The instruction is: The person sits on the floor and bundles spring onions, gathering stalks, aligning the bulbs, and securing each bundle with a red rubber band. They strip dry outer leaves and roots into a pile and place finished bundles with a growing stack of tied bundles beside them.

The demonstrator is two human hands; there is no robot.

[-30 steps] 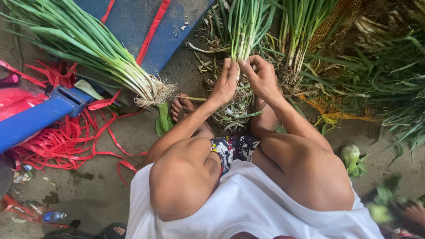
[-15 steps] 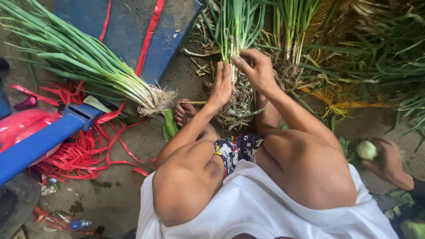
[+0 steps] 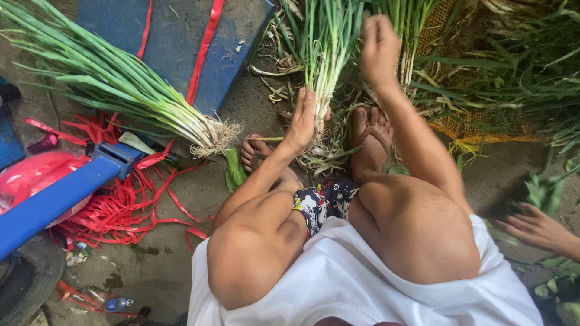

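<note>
I squat on the ground with both knees up. My left hand [image 3: 303,119] grips the white root end of an upright bunch of green onions [image 3: 323,54] between my feet. My right hand [image 3: 379,49] is raised higher, up among the green leaves of the same bunch; its fingers are curled and blurred, and I cannot tell what they hold. A second, larger bunch of green onions [image 3: 130,99] lies to the left with its roots pointing toward my left foot.
A blue board [image 3: 199,48] with red strips lies at the back. Red plastic ties [image 3: 115,199] spread on the ground at left, beside a blue bar [image 3: 54,199]. More green onions [image 3: 513,78] heap at right. Another person's hand [image 3: 538,229] reaches in at lower right.
My right hand has risen from the roots up into the leaves. My left hand stays on the root end. The other person's hand has shifted at the right edge.
</note>
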